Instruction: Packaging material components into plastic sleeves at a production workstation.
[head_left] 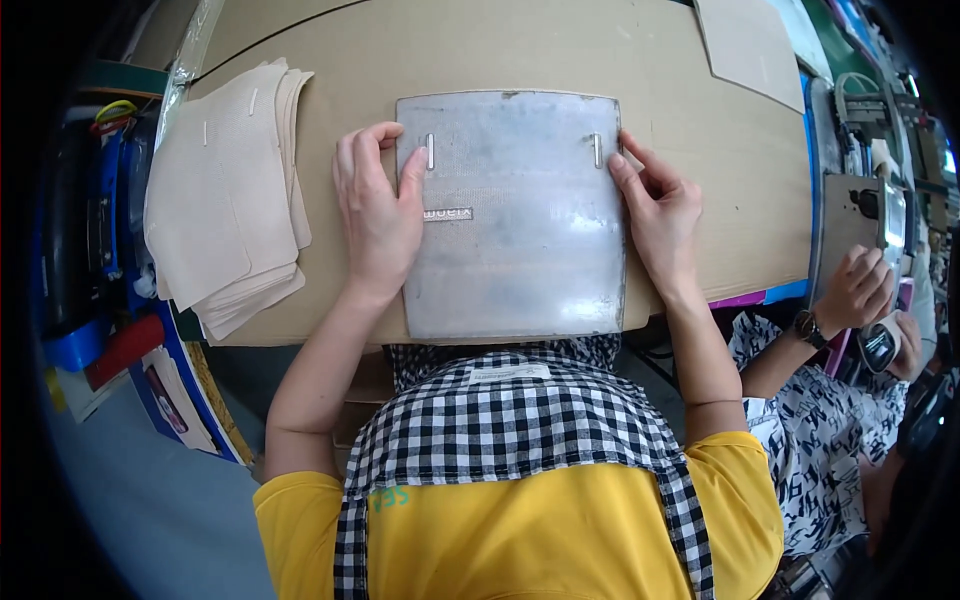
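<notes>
1. Apron [500, 420], black-and-white check, worn over a yellow shirt [570, 530]; nearest item, before the near edge of the surface [735, 225].
2. Co-worker's hand [858, 288], a dark watch [807, 328] at the wrist; off the near right corner of the surface.
3. Metal plate [525, 265], silver-grey, nearly rectangular, slightly bowed sides; at the middle of the near edge of the surface. Two narrow upright slots [598, 150] in its far half; small lettered panel [447, 214] at left. Cannot tell whether it lies wholly flat.
4. Left hand [382, 215]: fingers [384, 132] bent at the plate's left edge, thumb on top beside the left slot; grasping the plate.
5. Right hand [662, 212]: fingers and thumb grasping the plate's right edge near the other slot.
6. Stack of beige sheets [205, 205], uneven, top one slotted; along the left edge of the surface.
7. Beige sheet [752, 50], single; at the far right corner.
</notes>
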